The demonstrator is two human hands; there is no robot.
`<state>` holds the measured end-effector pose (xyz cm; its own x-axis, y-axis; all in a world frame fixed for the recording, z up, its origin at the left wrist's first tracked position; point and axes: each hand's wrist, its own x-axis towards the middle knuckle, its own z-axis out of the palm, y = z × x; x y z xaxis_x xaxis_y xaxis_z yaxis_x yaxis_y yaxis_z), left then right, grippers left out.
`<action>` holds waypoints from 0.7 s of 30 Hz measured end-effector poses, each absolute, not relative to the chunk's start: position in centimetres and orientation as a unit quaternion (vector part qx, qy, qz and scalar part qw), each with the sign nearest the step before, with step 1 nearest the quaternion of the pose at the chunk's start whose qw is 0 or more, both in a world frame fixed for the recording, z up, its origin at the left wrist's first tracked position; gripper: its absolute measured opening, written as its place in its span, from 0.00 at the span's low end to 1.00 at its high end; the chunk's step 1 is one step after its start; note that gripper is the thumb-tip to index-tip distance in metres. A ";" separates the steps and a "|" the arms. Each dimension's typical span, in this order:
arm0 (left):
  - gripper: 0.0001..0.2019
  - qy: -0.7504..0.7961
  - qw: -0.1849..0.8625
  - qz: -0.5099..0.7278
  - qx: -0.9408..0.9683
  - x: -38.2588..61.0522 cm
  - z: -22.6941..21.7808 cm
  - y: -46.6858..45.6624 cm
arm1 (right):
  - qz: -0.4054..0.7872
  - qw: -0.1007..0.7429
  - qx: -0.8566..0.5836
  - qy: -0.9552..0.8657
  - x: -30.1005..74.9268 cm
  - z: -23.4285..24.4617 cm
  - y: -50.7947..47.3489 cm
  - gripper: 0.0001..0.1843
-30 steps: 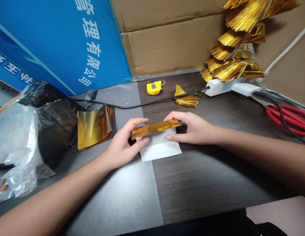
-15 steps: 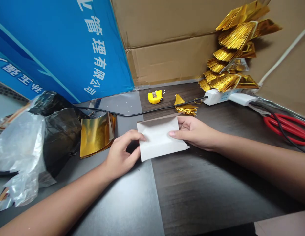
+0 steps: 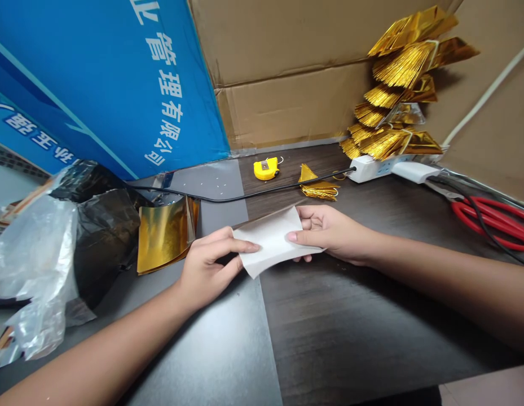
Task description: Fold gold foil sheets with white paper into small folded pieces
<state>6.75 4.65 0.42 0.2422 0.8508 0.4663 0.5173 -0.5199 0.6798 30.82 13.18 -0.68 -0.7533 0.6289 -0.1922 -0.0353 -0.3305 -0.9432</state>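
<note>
A sheet of paper (image 3: 273, 237), white on the side facing me, is held above the table between both hands and bends into a curve. My left hand (image 3: 213, 262) is closed on its left end, index finger lying over the top face. My right hand (image 3: 329, 232) grips the right end, thumb on top and fingers underneath. Left of my left hand lies a stack of gold foil sheets (image 3: 163, 237). Beyond the paper rests a small bundle of folded gold foil (image 3: 318, 185).
A yellow tape measure (image 3: 265, 168) and a black cable (image 3: 228, 199) lie behind. Fanned gold foil bundles (image 3: 401, 67) are piled over a white power strip (image 3: 367, 168). Red-handled scissors (image 3: 494, 220) lie right; plastic bags (image 3: 105, 237) sit left. Cardboard (image 3: 282, 113) stands at the back.
The paper has tilted and bent more, its lower edge now arched. My left index finger reaches farther over it, and my right fingers show beneath it.
</note>
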 end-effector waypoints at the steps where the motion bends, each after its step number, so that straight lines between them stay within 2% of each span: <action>1: 0.09 0.455 0.197 0.421 0.759 6.7 0.4 4.7 | 0.767 0.217 -0.274 -0.538 30.8 -0.7 13.2 0.23; 7: 0.05 0.470 0.215 0.412 0.751 6.2 0.4 4.9 | 0.756 0.258 -0.253 -0.546 30.5 -0.6 13.1 0.17; 13: 0.05 0.500 0.260 0.430 0.705 6.5 0.3 5.0 | 0.740 0.337 -0.243 -0.530 30.3 -0.4 12.7 0.33; 15: 0.07 0.510 0.284 0.432 0.687 6.6 0.2 5.1 | 0.731 0.357 -0.236 -0.532 30.3 -0.3 12.7 0.28; 19: 0.09 0.527 0.305 0.438 0.661 6.6 0.1 5.2 | 0.735 0.348 -0.221 -0.539 30.6 -0.6 12.8 0.08; 21: 0.09 0.531 0.313 0.440 0.652 6.7 0.1 5.2 | 0.734 0.348 -0.211 -0.544 30.9 -0.9 12.9 0.06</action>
<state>6.67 5.24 0.13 0.0475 0.9693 0.2412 0.4172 -0.2387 0.8769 30.87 12.92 -0.88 -0.6685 0.7405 0.0690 -0.2817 -0.1663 -0.9450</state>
